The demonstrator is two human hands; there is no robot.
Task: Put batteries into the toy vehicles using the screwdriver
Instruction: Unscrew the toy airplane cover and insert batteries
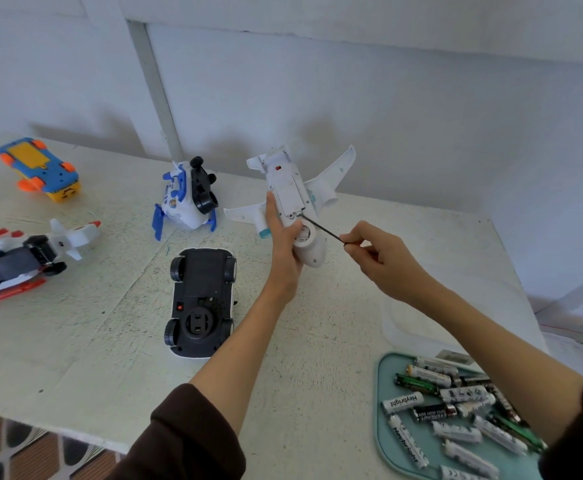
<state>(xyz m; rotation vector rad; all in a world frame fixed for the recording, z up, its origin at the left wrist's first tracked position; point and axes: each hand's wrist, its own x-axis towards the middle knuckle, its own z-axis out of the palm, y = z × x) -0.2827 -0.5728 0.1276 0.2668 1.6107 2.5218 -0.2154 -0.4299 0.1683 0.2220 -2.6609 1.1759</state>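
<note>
My left hand (283, 240) grips a white toy airplane (295, 199) belly up, just above the table. Its battery cover faces me. My right hand (383, 261) pinches a thin black screwdriver (321, 226) whose tip sits at the screw on the near end of that cover. A teal tray (385, 434) at the lower right holds several loose batteries (456, 410).
A black-bottomed toy car (200, 303) lies upside down in the middle of the white table (92, 341). A white and blue toy (186, 199) lies behind it. At the left are a blue and orange vehicle (40, 168) and a red and white toy (23, 261). A clear container (407, 327) stands behind the tray.
</note>
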